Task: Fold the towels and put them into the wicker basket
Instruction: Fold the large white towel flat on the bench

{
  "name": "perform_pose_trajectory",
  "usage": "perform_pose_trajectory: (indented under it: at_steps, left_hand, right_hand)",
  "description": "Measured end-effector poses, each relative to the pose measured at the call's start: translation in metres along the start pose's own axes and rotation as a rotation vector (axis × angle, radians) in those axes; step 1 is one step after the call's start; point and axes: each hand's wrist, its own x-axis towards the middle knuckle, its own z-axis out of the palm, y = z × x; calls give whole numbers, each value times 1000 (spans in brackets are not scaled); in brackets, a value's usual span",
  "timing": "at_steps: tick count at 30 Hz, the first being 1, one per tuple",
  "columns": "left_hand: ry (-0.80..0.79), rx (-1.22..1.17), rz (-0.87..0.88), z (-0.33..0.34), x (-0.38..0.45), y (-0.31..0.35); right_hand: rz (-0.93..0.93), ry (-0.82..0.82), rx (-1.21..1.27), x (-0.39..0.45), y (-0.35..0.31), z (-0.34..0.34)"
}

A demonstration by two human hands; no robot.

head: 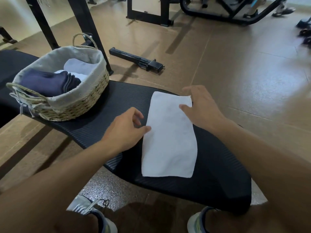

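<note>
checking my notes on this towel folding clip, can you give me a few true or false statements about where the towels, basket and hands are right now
1. The white towel lies flat on the black mat as a long strip. True.
2. The wicker basket holds only white towels. False: a folded navy towel lies in it beside the folded white towels.
3. The left hand touches the white towel's left edge. True.
4. The right hand grips a basket handle. False: it is at the towel's far right corner, fingers spread.
5. The basket sits on the bare floor. False: it stands on the black mat, left of the towel.
</note>
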Motion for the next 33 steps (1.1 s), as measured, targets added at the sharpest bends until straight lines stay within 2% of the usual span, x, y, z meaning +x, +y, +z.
perform_pose_trajectory:
  at_steps: [2, 4, 6, 8, 10, 13, 18, 22, 25, 29, 33]
  left_hand:
    - [14, 75, 194, -6, -12, 7]
    - [-131, 107, 370, -5, -29, 15]
    - [-325, 231, 470, 3, -48, 19]
    - [-439, 372, 507, 17, -57, 15]
    - [-428, 465, 522, 29, -58, 8]
    - [-358, 457, 540, 35, -52, 3]
    - [-305, 291, 468, 30, -42, 7]
    - [-300, -57, 275, 21, -35, 12]
    - [-269, -171, 166, 15, -36, 20]
    - [-276, -178, 121, 10, -41, 29]
    - [-276, -191, 79, 9, -42, 28]
  right_hand:
    - [-49, 2, -51, -15, -8, -5]
    - [-18, -55, -109, -29, -17, -13]
    - [79, -195, -227, -40, -17, -21]
    - [168, -398, -447, -48, -9, -28]
    - [217, -595, -561, -54, 2, -32]
    - [232, -757, -345, -62, 12, -28]
    - [53, -588, -25, -66, 14, -15]
    - [163, -533, 373, -69, 4, -10]
    - [243, -516, 545, -70, -6, -9]
    - [221, -524, 540, -72, -13, -16]
    - [125, -553, 284, -77, -18, -18]
